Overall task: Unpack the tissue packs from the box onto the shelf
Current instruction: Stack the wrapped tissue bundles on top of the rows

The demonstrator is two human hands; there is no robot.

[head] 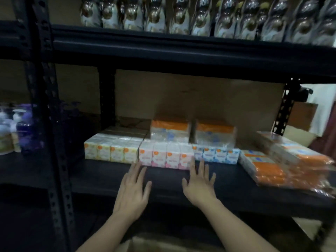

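A pink tissue pack [166, 155] sits on the black shelf [101, 175], between a yellow pack [111, 149] on its left and a blue pack [216, 155] on its right. My left hand [133, 190] and my right hand [199, 184] are flat with straight fingers just in front of the pink pack, fingertips at its lower corners, holding nothing. Two orange-topped packs [170, 130] [214, 133] stand behind the row. Orange packs [269, 168] lie in a pile at the right. A cardboard box [154, 242] edge shows at the bottom.
The shelf above [163, 46] carries a row of shiny bagged goods [200, 17]. Purple and white bottles [20, 131] stand on the neighbouring shelf at the left. A perforated black upright [54, 142] divides the two bays. Brown backing board [200, 99] closes the rear.
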